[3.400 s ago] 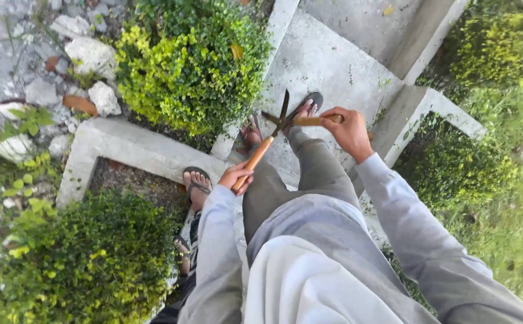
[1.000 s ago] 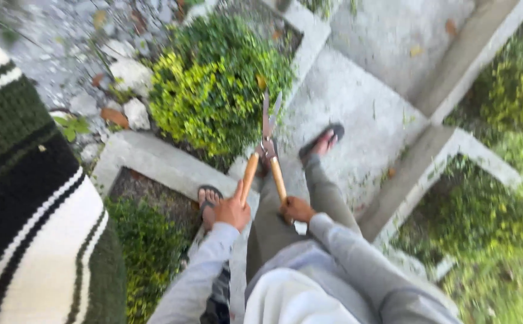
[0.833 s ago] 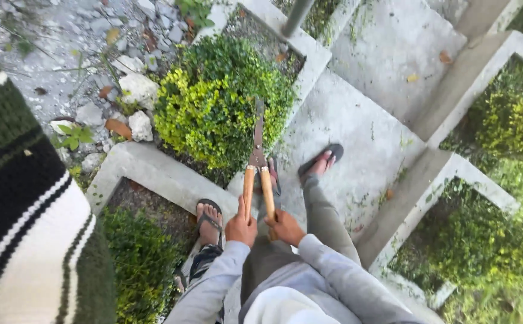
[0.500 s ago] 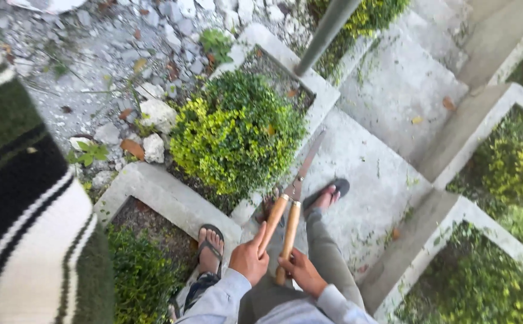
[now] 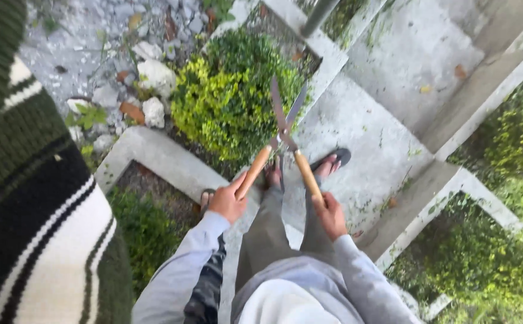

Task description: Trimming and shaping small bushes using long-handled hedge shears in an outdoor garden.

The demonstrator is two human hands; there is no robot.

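Observation:
I hold a pair of hedge shears [image 5: 285, 129] with two orange wooden handles and dark metal blades. My left hand [image 5: 228, 200] grips the left handle, my right hand [image 5: 331, 214] grips the right handle. The blades are parted in a narrow V and point up at the right side of a small yellow-green bush [image 5: 231, 96] in a concrete-edged bed. My feet in dark sandals [image 5: 332, 163] stand on the concrete below the shears.
A green, black and white knitted cloth [image 5: 33, 210] covers the left of the view. Grey stones [image 5: 153, 75] lie beyond the bush. Concrete kerbs [image 5: 159, 159] frame other planted beds, with bushes at the right [image 5: 489, 252] and lower left [image 5: 144, 228]. A grey pole [image 5: 318, 15] rises at the top.
The shears have swung up from beside my legs toward the bush, and their blades have parted. The view has shifted, with the knitted cloth now at the left.

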